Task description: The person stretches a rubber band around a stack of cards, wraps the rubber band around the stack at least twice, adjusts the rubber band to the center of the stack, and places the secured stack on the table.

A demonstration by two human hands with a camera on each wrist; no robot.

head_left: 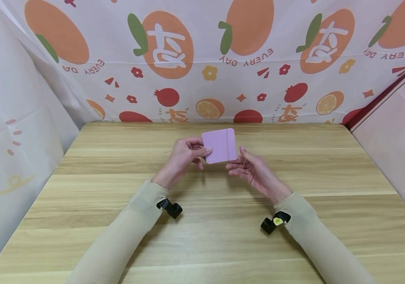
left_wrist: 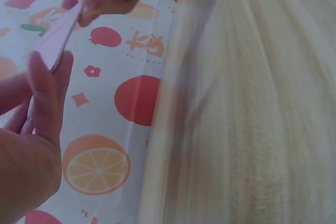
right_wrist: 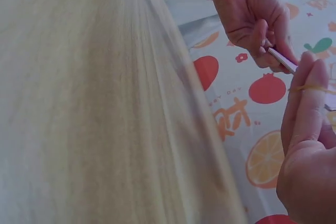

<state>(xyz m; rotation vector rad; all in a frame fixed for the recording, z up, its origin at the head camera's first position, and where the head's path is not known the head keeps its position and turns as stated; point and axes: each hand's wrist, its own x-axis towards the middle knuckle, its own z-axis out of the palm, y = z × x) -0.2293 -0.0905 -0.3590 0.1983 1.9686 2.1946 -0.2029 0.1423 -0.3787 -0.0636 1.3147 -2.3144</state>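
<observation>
My left hand [head_left: 182, 157] pinches a small lilac notebook [head_left: 218, 146] by its left edge, thumb on the front face and fingers behind. The notebook is a thin square with rounded corners and a line down its right side, held tilted up over the table. Just right of its lower corner is my right hand [head_left: 257, 171], palm turned inward, thumb raised and apart from the fairly straight fingers. A thin yellowish rubber band [right_wrist: 314, 87] loops across those fingers. Seen from the left wrist, the notebook [left_wrist: 56, 38] shows nearly edge-on between both hands.
A wood-grain table [head_left: 202, 236] lies under both forearms. Behind it hangs a white cloth [head_left: 195, 85] printed with fruit, and pale panels stand at left and right. Each wrist wears a small black camera on a strap.
</observation>
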